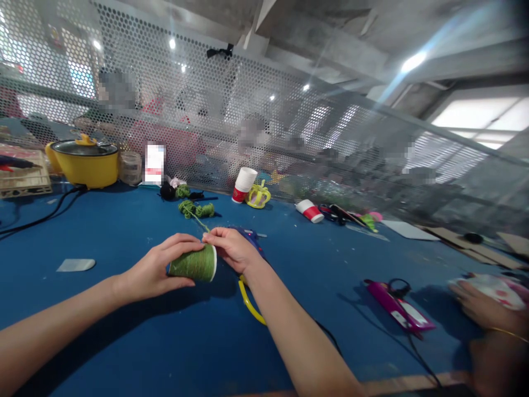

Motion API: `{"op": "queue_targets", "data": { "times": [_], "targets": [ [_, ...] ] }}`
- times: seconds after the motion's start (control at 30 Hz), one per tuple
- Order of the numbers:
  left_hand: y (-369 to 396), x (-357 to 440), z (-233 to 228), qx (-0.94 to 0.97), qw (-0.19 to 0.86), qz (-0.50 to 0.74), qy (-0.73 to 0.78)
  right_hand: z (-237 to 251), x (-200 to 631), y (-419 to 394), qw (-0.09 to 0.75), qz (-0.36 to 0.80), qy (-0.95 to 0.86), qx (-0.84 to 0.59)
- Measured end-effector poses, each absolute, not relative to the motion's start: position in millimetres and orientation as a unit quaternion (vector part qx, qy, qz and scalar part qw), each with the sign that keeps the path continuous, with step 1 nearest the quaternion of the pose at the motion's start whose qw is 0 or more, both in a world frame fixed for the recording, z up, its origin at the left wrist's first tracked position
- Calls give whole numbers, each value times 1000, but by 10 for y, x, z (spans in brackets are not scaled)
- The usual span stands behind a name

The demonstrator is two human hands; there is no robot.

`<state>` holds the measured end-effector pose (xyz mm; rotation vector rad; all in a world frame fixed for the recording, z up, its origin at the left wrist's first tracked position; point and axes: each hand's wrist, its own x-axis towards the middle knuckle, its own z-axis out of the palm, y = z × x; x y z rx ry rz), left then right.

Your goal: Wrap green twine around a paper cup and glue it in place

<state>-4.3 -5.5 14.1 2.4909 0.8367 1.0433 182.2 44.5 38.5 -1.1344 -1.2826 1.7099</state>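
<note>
Forearms fill the bottom of the frame, reaching up from the lower edge over the blue tabletop (124, 342), which spreads across the whole lower half. Along the top runs a perforated metal screen (215, 110) with blurred people behind it. At the upper left stands a yellow cooking pot (85, 162) with a dark lid.

Near the middle of the frame the left hand (159, 270) curls around a cup wound with green yarn (194, 263), which lies on its side, its white rim facing right. The right hand (233, 248) has its fingertips pinched on the yarn strand at the cup's upper rim. That strand leads up to a loose bundle of green yarn (196, 209) lying on the tabletop just above the hands.

At the lower right another person's hand (479, 303) rests on a patterned cloth, and left of it lies a magenta tool (399, 309) with a black cord. A red-and-white paper cup (243, 184) stands above the centre; a second one (309, 210) lies tipped over to its right. A yellow cord (250, 303) curves out from under the right wrist.
</note>
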Motion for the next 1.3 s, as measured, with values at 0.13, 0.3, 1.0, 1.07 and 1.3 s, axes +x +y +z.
{"op": "queue_targets", "data": {
  "times": [0.13, 0.3, 1.0, 1.07, 1.3],
  "targets": [
    [-61, -33, 154, 867, 156, 371, 294, 344, 1806, 470, 341, 629, -528, -457],
    [-51, -31, 153, 858, 153, 384, 305, 345, 1874, 560, 353, 532, -566, -522],
    [19, -18, 76, 718, 428, 399, 377, 418, 1879, -50, 305, 414, -739, -435],
    [13, -11, 87, 721, 413, 406, 381, 405, 1899, -32, 302, 457, -723, -421],
    [-20, -17, 91, 777, 319, 381, 386, 424, 1982, 151, 400, 381, -673, -491]
  ]
}}
